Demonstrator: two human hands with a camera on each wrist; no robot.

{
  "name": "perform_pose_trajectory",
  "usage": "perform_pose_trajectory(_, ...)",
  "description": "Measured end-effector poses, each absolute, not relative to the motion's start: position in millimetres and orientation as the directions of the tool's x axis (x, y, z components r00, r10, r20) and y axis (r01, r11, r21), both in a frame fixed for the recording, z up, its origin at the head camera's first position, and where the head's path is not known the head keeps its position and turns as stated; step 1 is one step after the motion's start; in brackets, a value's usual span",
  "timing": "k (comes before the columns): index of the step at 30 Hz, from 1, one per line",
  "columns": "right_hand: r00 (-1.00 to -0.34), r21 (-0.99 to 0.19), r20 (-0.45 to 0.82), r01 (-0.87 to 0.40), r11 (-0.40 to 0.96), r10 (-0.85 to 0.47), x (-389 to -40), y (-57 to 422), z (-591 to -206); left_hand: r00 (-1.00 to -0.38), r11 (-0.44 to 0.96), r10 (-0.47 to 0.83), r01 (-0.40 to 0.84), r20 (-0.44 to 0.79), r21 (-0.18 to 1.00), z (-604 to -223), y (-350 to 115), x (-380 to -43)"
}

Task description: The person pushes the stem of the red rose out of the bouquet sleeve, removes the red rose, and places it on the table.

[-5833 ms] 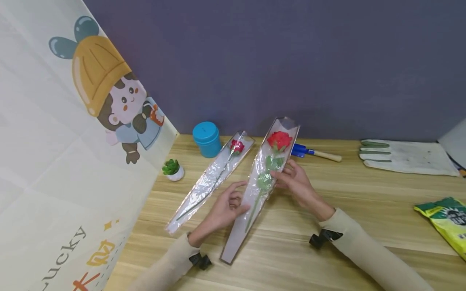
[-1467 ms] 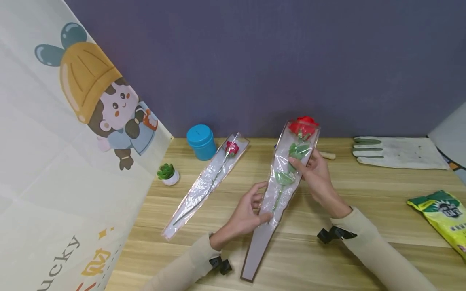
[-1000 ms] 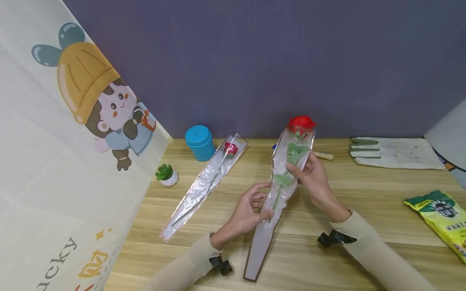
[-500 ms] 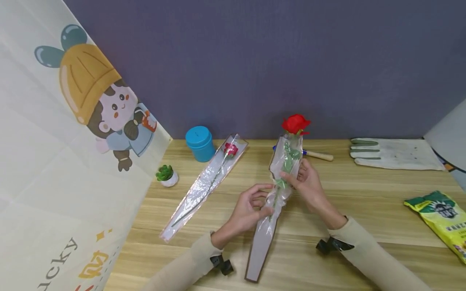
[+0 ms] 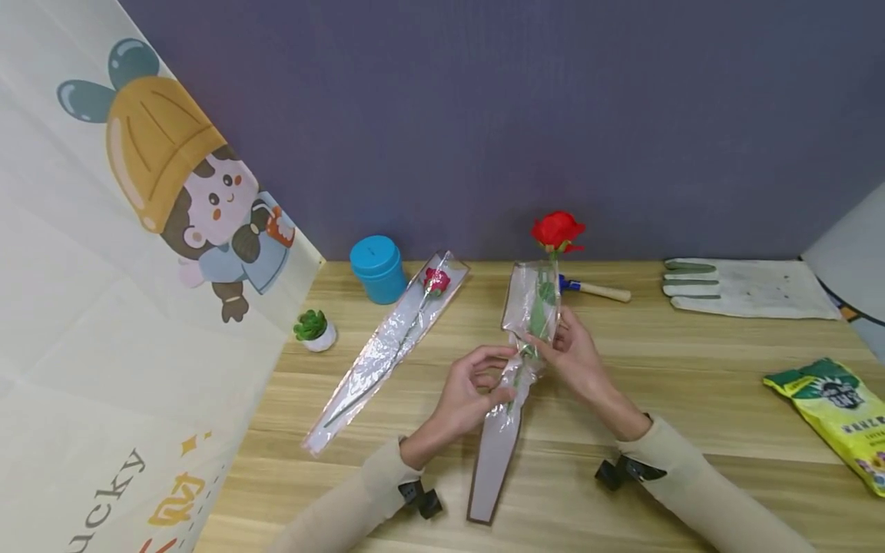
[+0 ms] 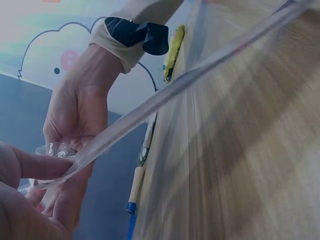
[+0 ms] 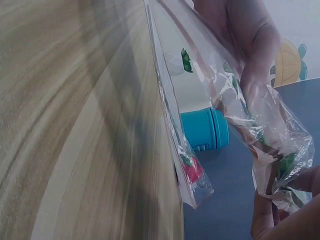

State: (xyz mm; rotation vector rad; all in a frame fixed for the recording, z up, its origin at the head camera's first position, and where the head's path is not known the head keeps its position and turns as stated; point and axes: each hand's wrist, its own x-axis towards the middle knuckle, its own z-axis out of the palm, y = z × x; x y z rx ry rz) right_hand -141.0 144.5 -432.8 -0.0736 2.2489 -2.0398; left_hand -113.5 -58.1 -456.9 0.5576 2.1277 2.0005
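I see the left hand (image 5: 470,395) and right hand (image 5: 579,365), fingers pinching a crinkled plastic sleeve (image 5: 503,434); a red rose (image 5: 557,230) inside pokes above its top edge.

Dk blue wall (image 5: 442,115); wht cartoon panel (image 5: 76,307), L; wood tbl (image 5: 664,369).

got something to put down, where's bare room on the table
Widest patch: bordered by the right grip, wooden handle, glove and yellow bag. A narrower one: between the smaller wrapped rose and the larger rose's sleeve. Crowded: the middle, around the left grip, and back left around the blue canister.
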Motion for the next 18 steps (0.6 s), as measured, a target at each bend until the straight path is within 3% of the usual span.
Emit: perform_pose_trajectory(18,-0.995,-0.997,-0.042,0.035,0.069,-0.095,-142.9,137.9,-436.6,-0.924,0.034,0.354,0.165,0.142,0.986,-458.8,-61.6,-114.0)
